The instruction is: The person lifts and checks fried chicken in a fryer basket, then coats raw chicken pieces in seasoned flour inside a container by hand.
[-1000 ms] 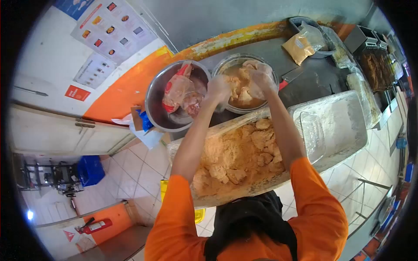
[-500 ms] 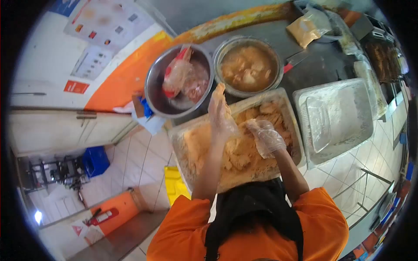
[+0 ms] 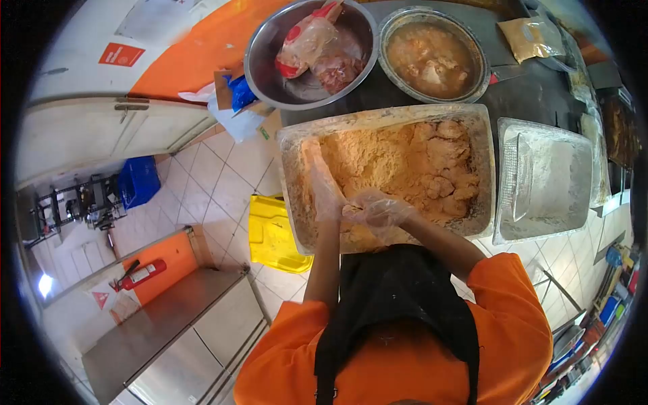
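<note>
My left hand, in a clear plastic glove, stretches over the left side of a large tub of orange-tan breading flour. Its fingers are extended, caked with flour, and no separate item shows in them. My right hand, also gloved, is closed at my left wrist, where its fingers seem to pinch the loose cuff of the left plastic glove. Flour-coated pieces, apparently chicken, lie along the right side of the tub.
Behind the tub stand a steel bowl with bagged raw meat and a round pan of pieces in cloudy liquid. To the right, a tray holds white flour and a wire basket. A yellow bin is at the left.
My view has shifted, so the tub sits differently in it. My left hand has moved to the tub's left side, and my right hand has come across to the left wrist.
</note>
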Motion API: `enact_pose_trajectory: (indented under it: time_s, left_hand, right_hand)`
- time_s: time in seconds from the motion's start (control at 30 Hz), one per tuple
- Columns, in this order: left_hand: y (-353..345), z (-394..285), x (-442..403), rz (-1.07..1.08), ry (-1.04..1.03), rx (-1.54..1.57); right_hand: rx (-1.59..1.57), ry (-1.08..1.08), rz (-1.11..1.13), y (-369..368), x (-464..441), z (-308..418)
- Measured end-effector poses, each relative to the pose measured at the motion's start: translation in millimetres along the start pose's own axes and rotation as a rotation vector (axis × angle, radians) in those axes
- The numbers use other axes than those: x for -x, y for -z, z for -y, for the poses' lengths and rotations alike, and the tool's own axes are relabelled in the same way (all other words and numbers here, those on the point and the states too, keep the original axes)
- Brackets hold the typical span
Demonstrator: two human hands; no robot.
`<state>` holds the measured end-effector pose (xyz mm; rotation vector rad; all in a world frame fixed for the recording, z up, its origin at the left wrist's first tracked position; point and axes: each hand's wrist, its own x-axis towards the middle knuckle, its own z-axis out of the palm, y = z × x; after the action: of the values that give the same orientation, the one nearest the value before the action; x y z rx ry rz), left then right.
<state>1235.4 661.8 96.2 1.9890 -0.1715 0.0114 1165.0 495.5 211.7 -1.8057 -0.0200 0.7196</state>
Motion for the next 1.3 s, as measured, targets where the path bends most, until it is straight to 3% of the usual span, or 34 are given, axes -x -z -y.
enact_pose_trajectory:
  time_s: [0.13,0.23,0.33,0.43,0.53,0.6,0.67,0.73,0.83,0.93,1.03,1.1,1.17,1.23,1.3]
  left_hand:
    - [19,-23,-13,0.116,0.053,-0.199]
    - [43,-78,-22,0.479,0.171,-0.591]
    - [50,-101,-21,0.758,0.134,-0.846]
    - [47,-25,7,0.569,-0.331,-0.861]
    - [22,54,6,0.684,-0.13,-1.014]
    - [16,11,3,0.69,-0.122,-1.031]
    - [19,-22,-1,0.778,-0.2,-1.092]
    - [28,-34,1,0.957,-0.373,-1.197]
    - [31,-38,17,0.683,0.095,-1.064]
    - [40,-71,4,0.946,-0.411,-0.994]
    - [50,-104,14,0.53,0.152,-0.591]
    - [48,-47,20,0.609,0.225,-0.73]
    - [42,-43,17,0.57,0.142,-0.694]
    - [43,-79,28,0.478,-0.078,-0.499]
    - [50,-76,29,0.513,0.134,-0.262]
  right_hand:
    - [0.303,-0.189,0.108,18,-4,15]
    - [0.398,-0.069,-0.123,3,11,-24]
    - [0.876,0.243,-0.278,-36,0,-82]
    - [0.853,0.275,-0.295,-37,-10,-84]
    - [-0.097,0.358,-0.385,-32,-25,-101]
    - [-0.515,0.429,-0.37,-22,-28,-99]
    - [-0.43,0.341,-0.383,-12,-21,-82]
    - [0.056,0.082,-0.449,1,-7,-53]
    - [0.535,-0.016,-0.592,-1,11,-41]
    - [0.614,-0.019,-0.568,-46,-49,-149]
    - [0.503,0.109,-0.648,-36,-22,-118]
    - [0.337,0.004,-0.53,-31,-18,-111]
    - [0.381,-0.07,-0.506,-14,-18,-105]
    - [0.627,-0.081,-0.638,-11,4,-95]
    - [0.96,-0.01,-0.594,0,21,-92]
